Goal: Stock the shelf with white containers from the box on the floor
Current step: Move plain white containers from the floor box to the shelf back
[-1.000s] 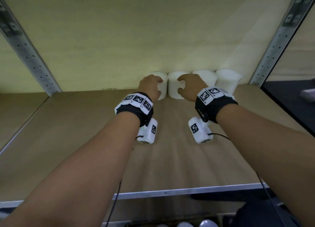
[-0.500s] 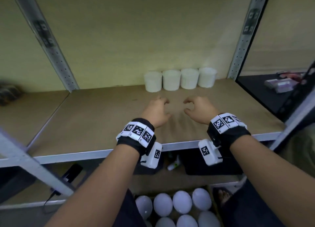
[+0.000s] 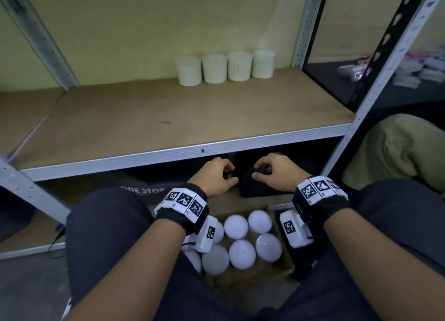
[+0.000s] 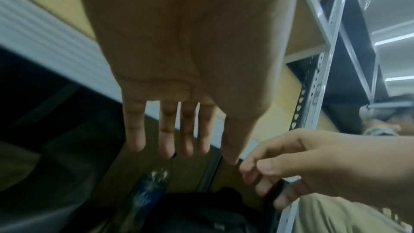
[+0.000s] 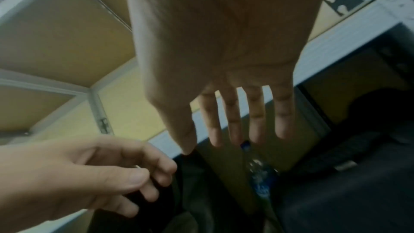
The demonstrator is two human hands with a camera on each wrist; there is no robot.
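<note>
Several white containers [image 3: 225, 68] stand in a row at the back right of the brown shelf board [image 3: 149, 123]. Below, between my knees, a cardboard box [image 3: 283, 255] on the floor holds several more white containers [image 3: 241, 253], seen by their round lids. My left hand [image 3: 216, 176] and right hand [image 3: 274, 171] hover side by side just under the shelf's front edge, above the far end of the box. Both hold nothing, with fingers loosely extended in the wrist views [image 4: 170, 127] [image 5: 244, 112].
Grey metal uprights [image 3: 375, 84] frame the shelf on both sides. A dark bag [image 3: 260, 188] and a plastic bottle [image 4: 147, 190] lie under the shelf behind the box. A black shelf [image 3: 349, 84] with small packages stands at the right.
Both hands let go of the containers at the shelf's back, drew back and dropped below the shelf edge. My head tilted down, bringing the box into view.
</note>
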